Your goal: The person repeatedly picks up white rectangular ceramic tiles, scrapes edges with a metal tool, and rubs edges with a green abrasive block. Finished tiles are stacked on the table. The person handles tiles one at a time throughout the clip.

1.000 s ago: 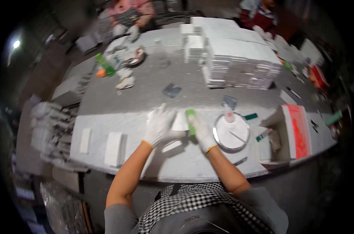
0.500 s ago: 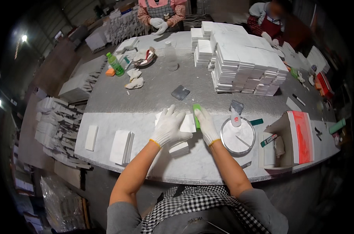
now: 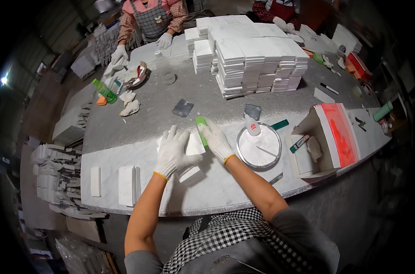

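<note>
At frame centre, a tile point(image 3: 196, 145) lies between left hand point(image 3: 172, 154) and right hand point(image 3: 216, 140); on the worktop point(image 3: 111, 119), a dish point(image 3: 261, 168), then a box point(image 3: 338, 132), stand to the right; tile stacks point(image 3: 253, 61) behind, upper centre.

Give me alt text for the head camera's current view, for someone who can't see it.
A white-gloved left hand spreads over a white tile at a worktable; the right hand holds a green block beside it. Nearby are a round pan, an open box and stacked white tiles, with two other people beyond.
</note>
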`<state>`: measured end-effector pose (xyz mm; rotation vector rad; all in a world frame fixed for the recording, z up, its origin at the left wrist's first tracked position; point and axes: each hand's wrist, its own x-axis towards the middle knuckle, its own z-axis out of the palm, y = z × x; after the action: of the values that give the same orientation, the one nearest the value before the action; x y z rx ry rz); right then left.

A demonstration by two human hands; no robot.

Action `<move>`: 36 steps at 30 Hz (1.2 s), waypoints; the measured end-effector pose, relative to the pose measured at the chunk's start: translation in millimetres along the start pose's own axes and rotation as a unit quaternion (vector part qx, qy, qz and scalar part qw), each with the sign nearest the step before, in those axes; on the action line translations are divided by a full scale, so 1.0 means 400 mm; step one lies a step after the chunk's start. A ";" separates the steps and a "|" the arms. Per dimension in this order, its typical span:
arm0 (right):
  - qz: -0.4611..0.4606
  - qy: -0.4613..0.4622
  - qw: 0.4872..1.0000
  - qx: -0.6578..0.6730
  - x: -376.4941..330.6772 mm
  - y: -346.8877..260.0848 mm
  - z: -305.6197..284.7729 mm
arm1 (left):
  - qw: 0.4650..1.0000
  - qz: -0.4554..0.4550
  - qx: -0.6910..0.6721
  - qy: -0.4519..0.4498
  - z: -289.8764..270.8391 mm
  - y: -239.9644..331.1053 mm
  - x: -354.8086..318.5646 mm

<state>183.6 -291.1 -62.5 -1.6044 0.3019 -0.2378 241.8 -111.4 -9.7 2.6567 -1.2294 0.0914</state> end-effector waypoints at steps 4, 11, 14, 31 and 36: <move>-0.011 0.021 0.997 -0.075 -0.111 0.041 -0.012 | 1.000 -0.016 -0.008 -0.023 -0.040 0.033 0.011; -0.032 0.034 0.995 -0.085 0.010 0.028 0.005 | 0.998 -0.032 -0.012 -0.060 -0.028 0.025 0.011; -0.024 0.023 0.995 -0.097 -0.021 0.017 0.001 | 0.996 -0.036 -0.005 -0.080 -0.029 0.022 0.010; -0.062 0.032 0.986 -0.148 -0.145 0.021 -0.020 | 0.999 -0.018 -0.012 -0.047 -0.001 0.010 0.001; -0.063 0.022 0.988 -0.137 -0.018 0.009 -0.008 | 0.999 -0.009 -0.011 -0.044 -0.002 0.007 0.010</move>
<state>175.5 -291.7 -65.8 -1.8946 0.2752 -0.3412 242.5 -115.9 -7.7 2.6787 -1.2242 -0.0420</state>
